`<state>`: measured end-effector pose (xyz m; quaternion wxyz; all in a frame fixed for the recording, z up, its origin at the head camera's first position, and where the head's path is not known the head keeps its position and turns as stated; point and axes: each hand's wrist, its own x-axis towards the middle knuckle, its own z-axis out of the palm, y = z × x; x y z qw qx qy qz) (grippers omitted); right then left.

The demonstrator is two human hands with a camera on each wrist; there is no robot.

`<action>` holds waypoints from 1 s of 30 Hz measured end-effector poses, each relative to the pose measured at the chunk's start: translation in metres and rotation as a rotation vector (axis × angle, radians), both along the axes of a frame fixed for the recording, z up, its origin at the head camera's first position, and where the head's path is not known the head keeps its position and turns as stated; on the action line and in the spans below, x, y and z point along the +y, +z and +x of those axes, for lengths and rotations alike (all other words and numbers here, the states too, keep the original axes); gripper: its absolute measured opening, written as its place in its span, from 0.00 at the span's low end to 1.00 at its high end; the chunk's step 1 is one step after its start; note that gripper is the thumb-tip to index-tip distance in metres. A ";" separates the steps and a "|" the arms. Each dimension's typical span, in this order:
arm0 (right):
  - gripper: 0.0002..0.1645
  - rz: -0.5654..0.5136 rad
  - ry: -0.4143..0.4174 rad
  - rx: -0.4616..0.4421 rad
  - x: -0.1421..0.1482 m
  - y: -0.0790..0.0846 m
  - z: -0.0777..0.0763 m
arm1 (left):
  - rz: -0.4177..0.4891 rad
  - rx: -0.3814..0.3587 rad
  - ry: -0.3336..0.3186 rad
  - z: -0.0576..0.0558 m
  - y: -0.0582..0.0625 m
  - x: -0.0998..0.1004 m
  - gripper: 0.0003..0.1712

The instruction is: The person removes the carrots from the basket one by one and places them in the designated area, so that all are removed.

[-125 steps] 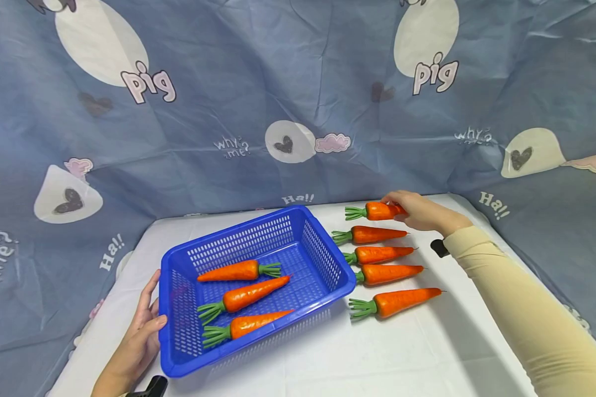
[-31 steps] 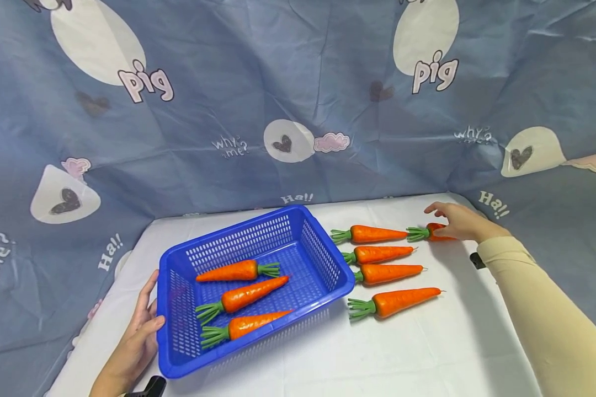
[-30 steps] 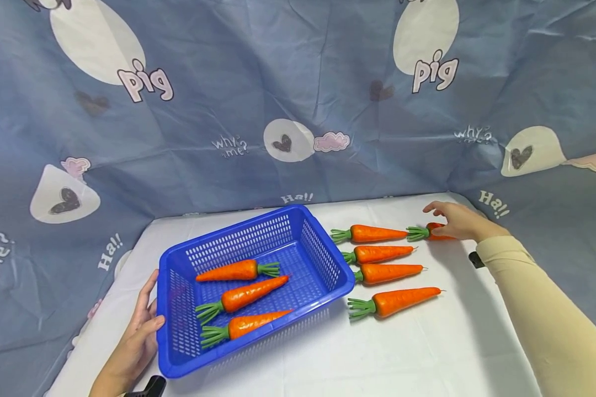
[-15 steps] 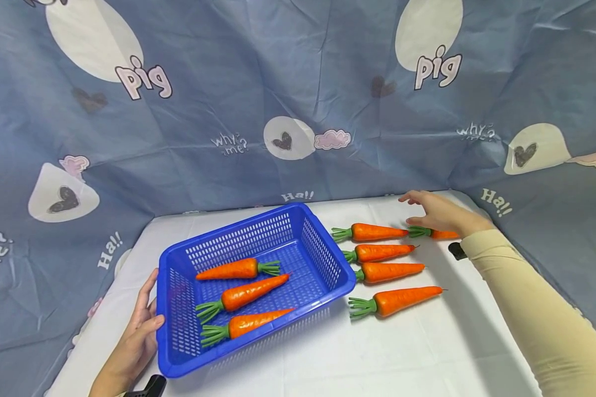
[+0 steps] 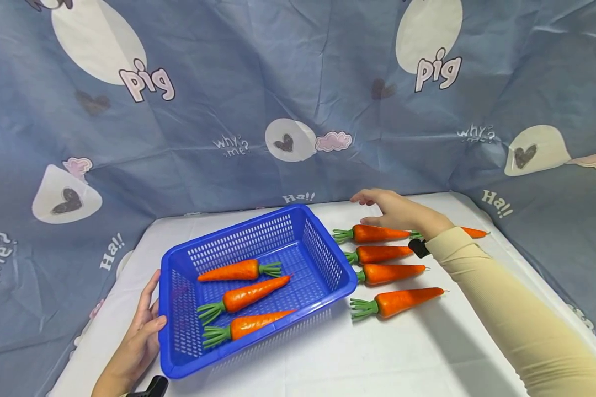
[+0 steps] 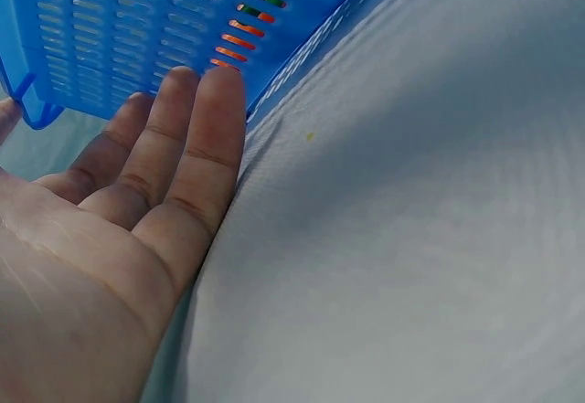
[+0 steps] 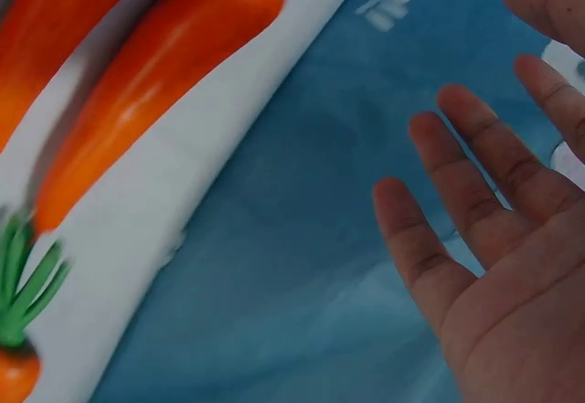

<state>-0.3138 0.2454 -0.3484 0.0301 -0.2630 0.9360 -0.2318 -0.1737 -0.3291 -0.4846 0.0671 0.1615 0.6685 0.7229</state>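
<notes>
My left hand [image 5: 136, 336] is at the left side of a blue perforated plastic basket [image 5: 303, 270]. Its thumb touches the outer rim, and in the left wrist view nearly straight fingers [image 6: 206, 133] reach to the basket's wall. Inside the basket lie an upper carrot [image 5: 233, 271], a middle carrot [image 5: 250, 295] and a lower carrot [image 5: 253, 324]. My right hand [image 5: 394, 209] hovers, fingers spread and holding nothing, over the back carrot [image 5: 370, 234] of a column on the table. Partly behind my right wrist lies a separate carrot [image 5: 474, 232].
Below the back carrot, the column continues with a second carrot [image 5: 377, 254], a third carrot [image 5: 392, 273] and a front carrot [image 5: 407, 301]. A white cloth [image 5: 318, 358] covers the table. Patterned blue fabric [image 5: 248, 94] hangs behind it and on both sides.
My right hand gripped a carrot at the back earlier. That carrot now lies right of the column, released, and the hand has moved left off it. The left hand and basket stay in place.
</notes>
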 end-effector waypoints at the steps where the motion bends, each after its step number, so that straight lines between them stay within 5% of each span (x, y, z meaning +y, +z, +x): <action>1: 0.30 0.000 0.006 0.001 -0.005 0.001 0.001 | -0.001 -0.002 -0.001 -0.001 0.000 0.001 0.48; 13: 0.31 -0.025 0.061 -0.058 -0.059 0.008 0.015 | -0.039 -0.045 0.000 0.000 -0.002 0.001 0.48; 22: 0.31 -0.025 0.167 -0.063 -0.100 0.006 0.012 | -0.066 -0.103 0.039 0.003 -0.006 -0.006 0.47; 30: 0.32 0.025 0.227 -0.039 -0.125 0.007 0.007 | -0.044 -0.080 0.022 -0.003 -0.006 -0.002 0.47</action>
